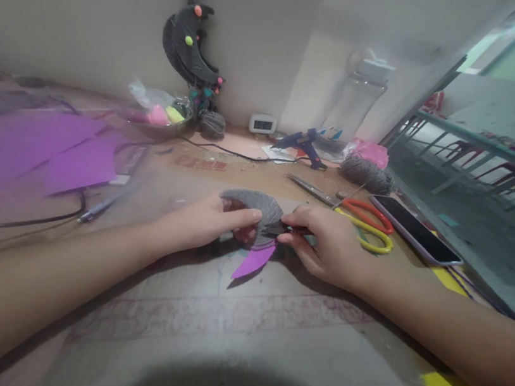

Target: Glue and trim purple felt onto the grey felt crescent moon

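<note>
A grey crescent wound with yarn (271, 205) is pinched between the thumb and fingers of my left hand (232, 220). At its right tip, my right hand (316, 236) closes its thumb and forefinger on a small dark pointed thing (276, 226), whose kind I cannot make out. That dark thing touches or overlaps the crescent. A curved purple piece of paper (253, 263) shows just below the crescent; whether it is attached cannot be told. Large scissors with orange and yellow handles (369, 216) lie just beyond my right hand.
Purple sheets (83, 159), a pen (105, 203) and a black cable lie left. Toward the wall are a bowl (161, 128), small clock (262, 124), blue glue gun (303, 145), grey yarn (366, 174) and clear jar (353, 104). A phone (415, 231) lies right. A dark crescent ornament (184, 36) hangs behind.
</note>
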Demonstrator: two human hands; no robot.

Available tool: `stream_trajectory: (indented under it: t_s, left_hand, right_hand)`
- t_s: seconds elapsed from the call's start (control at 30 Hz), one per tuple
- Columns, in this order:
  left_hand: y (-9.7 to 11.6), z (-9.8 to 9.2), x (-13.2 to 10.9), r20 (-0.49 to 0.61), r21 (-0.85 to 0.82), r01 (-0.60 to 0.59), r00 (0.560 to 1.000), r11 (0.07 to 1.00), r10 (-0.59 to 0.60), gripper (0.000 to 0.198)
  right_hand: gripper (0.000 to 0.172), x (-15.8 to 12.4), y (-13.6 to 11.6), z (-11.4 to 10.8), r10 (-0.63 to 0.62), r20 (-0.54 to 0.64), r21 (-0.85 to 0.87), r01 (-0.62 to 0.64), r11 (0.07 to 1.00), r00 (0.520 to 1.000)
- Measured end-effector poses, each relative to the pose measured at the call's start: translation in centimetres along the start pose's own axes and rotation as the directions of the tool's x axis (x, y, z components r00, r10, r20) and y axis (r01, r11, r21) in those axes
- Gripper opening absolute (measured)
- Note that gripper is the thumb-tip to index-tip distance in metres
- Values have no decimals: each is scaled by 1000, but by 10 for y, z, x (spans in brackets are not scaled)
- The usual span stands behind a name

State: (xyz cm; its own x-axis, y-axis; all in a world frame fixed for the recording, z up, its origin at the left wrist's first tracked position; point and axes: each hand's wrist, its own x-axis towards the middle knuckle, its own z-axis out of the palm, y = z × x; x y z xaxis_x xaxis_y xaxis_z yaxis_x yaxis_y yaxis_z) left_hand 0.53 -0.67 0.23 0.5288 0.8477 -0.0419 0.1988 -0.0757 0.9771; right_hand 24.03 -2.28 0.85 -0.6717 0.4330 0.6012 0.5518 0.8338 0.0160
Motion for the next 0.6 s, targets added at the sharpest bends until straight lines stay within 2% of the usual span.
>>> stream_trajectory:
  t_s: [0.13,0.37,0.6]
  left_hand:
    - [1,2,0,-39,29,0,999,1000,1,33]
    - [9,4,-5,-88,236,43,996,971,-23,38]
    - [10,7,-5,-101,244,27,995,970,-2,35]
  right_hand:
    - [26,3,-4,-2,-34,16,-64,35,997,999]
    - [26,7,-12,-4,-17,71,-148,27,989,997]
    - [31,7,-14,-5,-47,97,-184,64,981,994]
